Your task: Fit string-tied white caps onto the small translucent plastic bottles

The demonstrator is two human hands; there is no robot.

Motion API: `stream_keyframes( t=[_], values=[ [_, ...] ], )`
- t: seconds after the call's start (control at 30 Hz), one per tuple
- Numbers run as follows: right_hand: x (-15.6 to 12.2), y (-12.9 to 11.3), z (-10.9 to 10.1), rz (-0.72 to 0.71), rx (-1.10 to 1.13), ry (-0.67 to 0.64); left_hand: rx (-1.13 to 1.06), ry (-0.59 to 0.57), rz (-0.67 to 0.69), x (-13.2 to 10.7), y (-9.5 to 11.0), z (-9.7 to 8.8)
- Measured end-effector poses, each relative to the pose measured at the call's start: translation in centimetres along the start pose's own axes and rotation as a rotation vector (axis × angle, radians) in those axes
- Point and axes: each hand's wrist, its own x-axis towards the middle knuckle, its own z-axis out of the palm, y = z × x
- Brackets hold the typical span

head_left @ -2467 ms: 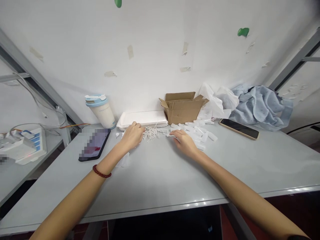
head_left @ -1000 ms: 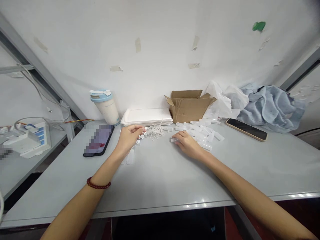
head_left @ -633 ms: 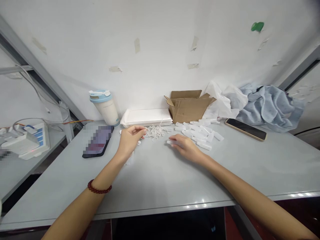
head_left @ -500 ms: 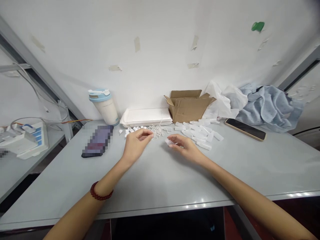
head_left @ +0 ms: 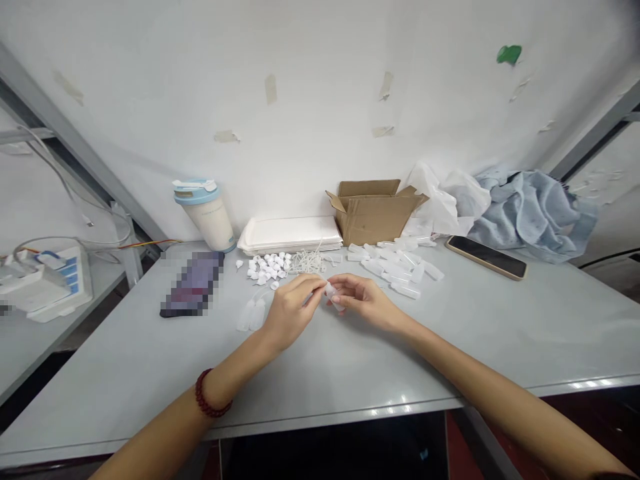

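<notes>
My right hand [head_left: 367, 300] is closed around a small translucent plastic bottle [head_left: 334, 293], its neck turned toward my other hand. Thumb and fingers of my left hand [head_left: 295, 307] pinch at that neck. A thin white tube seems to be in this pinch, mostly covered by the fingertips. Behind the hands lies a heap of thin white tubes [head_left: 307, 261], with white pointed caps [head_left: 267, 265] to its left. Loose translucent bottles [head_left: 405, 270] are spread on the right. Beside my left wrist lie two bottles [head_left: 250, 315] with thin tubes at their necks.
Along the wall stand a cup [head_left: 205, 213], a stack of white trays or sheets [head_left: 290, 233], an open cardboard box [head_left: 375, 220] and white plastic bags [head_left: 445, 200]. A phone [head_left: 485, 257], blue cloth [head_left: 535, 213] and a blurred dark flat item [head_left: 193, 283] lie on the grey table [head_left: 375, 380].
My left hand has moved right and nearer, from the tube heap to the bottle in my right hand. The caps and two bottles on the left now show more fully.
</notes>
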Motion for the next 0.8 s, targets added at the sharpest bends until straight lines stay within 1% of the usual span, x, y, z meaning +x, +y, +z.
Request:
stream_keyframes(
  t=[0.1, 0.2, 0.4, 0.5, 0.7, 0.8],
  values=[
    [-0.02, -0.14, 0.06, -0.002, 0.008, -0.001, 0.002, -0.003, 0.032, -0.03, 0.14, 0.11],
    [-0.04, -0.3, 0.1, -0.004, 0.007, -0.004, -0.003, -0.018, 0.027, -0.01, 0.2, 0.15],
    [-0.12, -0.45, 0.19, -0.019, 0.028, 0.015, -0.068, -0.068, -0.057, 0.15, 0.52, 0.01],
    [-0.15, -0.54, 0.21, -0.015, 0.03, 0.016, -0.128, -0.083, -0.173, 0.26, 0.67, -0.07],
    [-0.2, -0.68, 0.23, -0.028, 0.038, 0.019, -0.371, -0.113, -0.54, 0.47, 0.69, -0.11],
    [-0.25, -0.67, 0.32, -0.04, 0.033, 0.027, -0.416, -0.159, -0.635, 0.68, 0.75, -0.25]
  ],
)
